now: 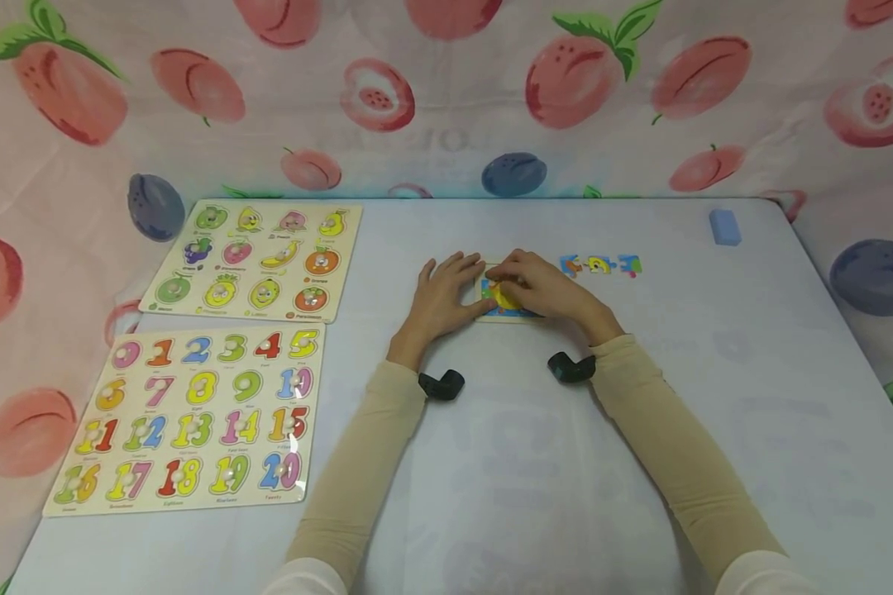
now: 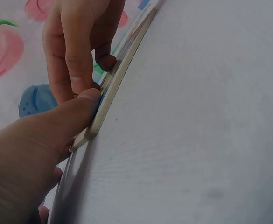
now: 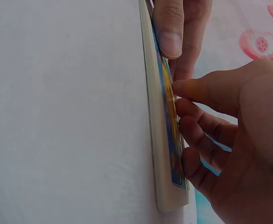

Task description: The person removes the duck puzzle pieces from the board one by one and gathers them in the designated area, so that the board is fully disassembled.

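Note:
A small wooden-framed jigsaw puzzle point(image 1: 517, 312) with blue and yellow picture pieces lies flat at the table's middle. My left hand point(image 1: 444, 299) is at its left side, fingers extended away from me and thumb pressing on the left edge of the board. Bent over the board, my right hand point(image 1: 546, 285) pinches a yellow puzzle piece point(image 1: 502, 296) at its surface with thumb and fingertips, which partly cover it. In the right wrist view, the thumb tip point(image 3: 180, 87) and fingertips touch the picture side. Three loose puzzle pieces point(image 1: 599, 264) lie in a row right of the board.
At the left lie a fruit peg board point(image 1: 350, 240) and, nearer, a number peg board point(image 1: 186, 504). A blue block point(image 1: 725, 227) sits at the back right. A fruit-print cloth point(image 1: 446, 132) hangs behind the white table point(image 1: 528, 463). Dark wrist cameras point(image 1: 571, 368) protrude inward from both sleeves.

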Demonstrator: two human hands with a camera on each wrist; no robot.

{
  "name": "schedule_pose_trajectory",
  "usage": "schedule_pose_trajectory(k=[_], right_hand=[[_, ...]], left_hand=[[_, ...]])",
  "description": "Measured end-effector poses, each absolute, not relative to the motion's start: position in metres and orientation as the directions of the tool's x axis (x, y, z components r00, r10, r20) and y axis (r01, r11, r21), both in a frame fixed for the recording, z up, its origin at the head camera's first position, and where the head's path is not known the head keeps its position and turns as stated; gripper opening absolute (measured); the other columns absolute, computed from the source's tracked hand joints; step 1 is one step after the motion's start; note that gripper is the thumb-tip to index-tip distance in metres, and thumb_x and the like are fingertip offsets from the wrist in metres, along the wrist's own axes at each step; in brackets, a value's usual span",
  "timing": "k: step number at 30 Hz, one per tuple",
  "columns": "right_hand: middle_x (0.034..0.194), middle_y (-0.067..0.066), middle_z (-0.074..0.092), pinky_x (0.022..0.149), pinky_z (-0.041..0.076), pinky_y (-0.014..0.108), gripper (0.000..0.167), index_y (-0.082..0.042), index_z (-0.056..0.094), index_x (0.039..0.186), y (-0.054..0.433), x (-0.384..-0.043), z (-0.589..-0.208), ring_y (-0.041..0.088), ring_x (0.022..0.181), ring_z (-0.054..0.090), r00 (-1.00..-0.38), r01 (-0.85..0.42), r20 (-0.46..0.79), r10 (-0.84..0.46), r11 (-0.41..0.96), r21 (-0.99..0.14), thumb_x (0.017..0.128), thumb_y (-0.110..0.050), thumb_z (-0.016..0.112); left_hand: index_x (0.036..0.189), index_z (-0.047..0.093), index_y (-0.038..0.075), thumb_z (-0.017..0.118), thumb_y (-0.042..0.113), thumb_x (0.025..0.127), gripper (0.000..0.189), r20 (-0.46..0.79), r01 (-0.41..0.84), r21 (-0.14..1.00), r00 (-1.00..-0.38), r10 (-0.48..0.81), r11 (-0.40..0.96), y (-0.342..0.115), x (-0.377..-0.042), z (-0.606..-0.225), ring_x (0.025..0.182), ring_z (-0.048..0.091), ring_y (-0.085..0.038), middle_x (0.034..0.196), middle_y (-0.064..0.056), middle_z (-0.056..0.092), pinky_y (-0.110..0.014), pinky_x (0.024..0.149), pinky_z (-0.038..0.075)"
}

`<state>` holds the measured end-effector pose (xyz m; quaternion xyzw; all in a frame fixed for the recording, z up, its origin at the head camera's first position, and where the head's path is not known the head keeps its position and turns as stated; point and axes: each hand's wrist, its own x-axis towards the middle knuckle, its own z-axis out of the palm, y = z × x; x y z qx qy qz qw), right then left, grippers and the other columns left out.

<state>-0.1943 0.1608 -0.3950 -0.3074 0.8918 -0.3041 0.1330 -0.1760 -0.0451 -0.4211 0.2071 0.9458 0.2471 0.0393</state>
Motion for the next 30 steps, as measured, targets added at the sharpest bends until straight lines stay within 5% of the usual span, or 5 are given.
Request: schedule_pose_trajectory(k=[20,30], right_hand=[[0.113,0.014,0.054,0.098,0.043,0.045,0.031,-0.006,0.057,0.122,0.1602,-0.1945,-0.3961,0.028,0.107,0.053,-0.783,-0.447,-0.033,-0.621,0.599,-0.664,0.097,-0.001,0.038],[0.108,0.01,0.057,0.086,0.047,0.041,0.024,-0.01,0.056,0.121,0.1603,-0.1923,-0.3962,0.023,0.098,0.055,-0.793,-0.41,-0.018,-0.609,0.556,-0.723,0.098,-0.011,0.047]], left_hand=[[0.142,0.044,0.02,0.062,0.054,0.085,0.069,0.026,0.361,0.515,-0.913,0.407,0.778,-0.0449,-0.1772,-0.4201,0.145,0.023,-0.017,0.152,0.005,0.036,-0.049,0.119,0.005],[0.143,0.043,0.02,0.062,0.054,0.085,0.069,0.019,0.357,0.513,-0.914,0.405,0.781,-0.0446,-0.177,-0.4197,0.145,0.022,-0.016,0.152,0.005,0.035,-0.049,0.119,0.005]])
